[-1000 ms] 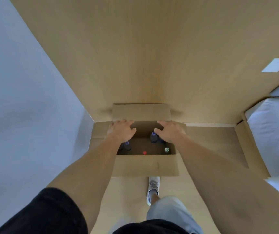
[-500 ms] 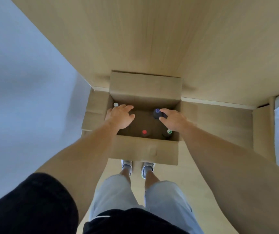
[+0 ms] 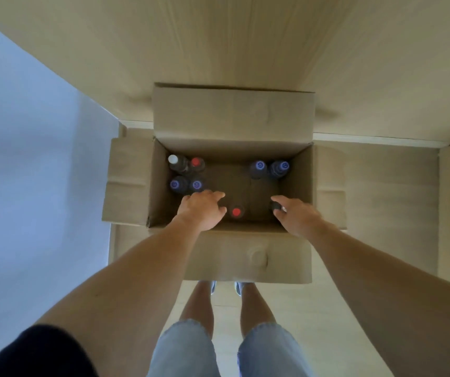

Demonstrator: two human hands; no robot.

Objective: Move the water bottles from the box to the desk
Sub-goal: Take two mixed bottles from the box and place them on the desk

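The water bottles [image 3: 257,170] stand upright inside the open cardboard box [image 3: 233,112]: four clustered at the far-left corner, two at the far right, one red-capped bottle [image 3: 236,212] near the front wall. All four flaps are folded outward, which gives access from above. The right hand [image 3: 297,216] grips a dark-capped bottle [image 3: 275,205] at its neck, probably for a vertical lift. The left hand [image 3: 203,209] hovers with fingers loosely extended, holding nothing, beside the red cap. The box sits on the floor under the wooden desk [image 3: 245,50].

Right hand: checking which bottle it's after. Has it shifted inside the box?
Yes. The right hand moved from the box's far wall to its near right corner, onto a dark-capped bottle.
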